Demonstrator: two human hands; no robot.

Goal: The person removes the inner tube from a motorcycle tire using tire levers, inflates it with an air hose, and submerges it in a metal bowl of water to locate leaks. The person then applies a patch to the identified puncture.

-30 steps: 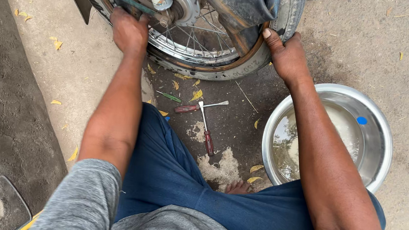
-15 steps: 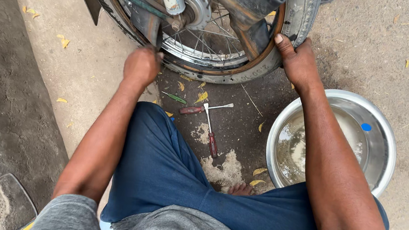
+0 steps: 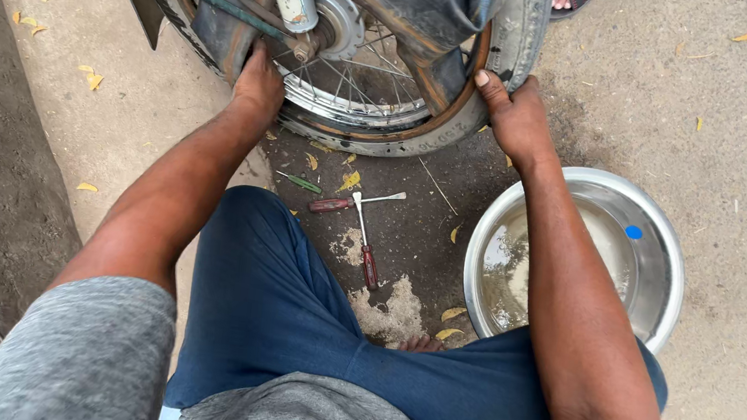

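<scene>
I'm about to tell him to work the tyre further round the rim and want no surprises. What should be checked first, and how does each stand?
1. Left hand on tyre: ok, pressed on the left side.
2. Right hand on tyre: ok, gripping the edge.
3. Screwdrivers within reach: ok, lying on the ground.
4. Water basin apart from wheel: ok.
5. Inner tube pinched: cannot tell.

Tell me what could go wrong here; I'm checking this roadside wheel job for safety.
Fingers could get pinched: the left hand presses the loose black rubber beside the spokes, and the right hand grips the tyre at the rim's edge. The water-filled steel basin sits right under the right forearm, so an elbow might tip it. The screwdrivers lie loose near the knees.
</scene>
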